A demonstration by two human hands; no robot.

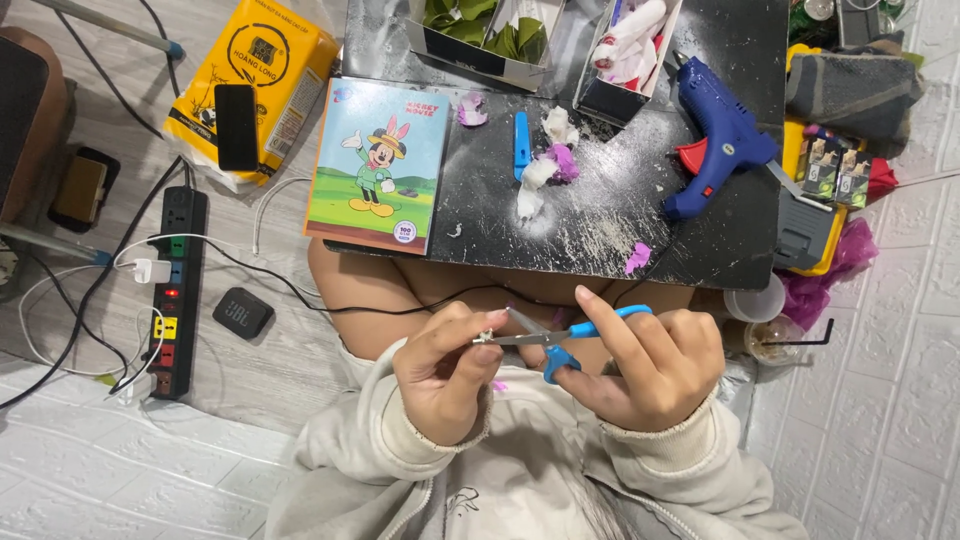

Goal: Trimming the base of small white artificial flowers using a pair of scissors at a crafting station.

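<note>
Head view: at lower centre, my right hand [655,365] grips blue-handled steel scissors [560,336], blades part-open, lying level and pointing frame-left at a tiny pale scrap [490,336] pinched in my left hand [440,375].

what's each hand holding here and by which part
The right hand holds blue-handled scissors by the finger loops. The left hand pinches a tiny piece at the blade tips; what it is cannot be told.
</note>
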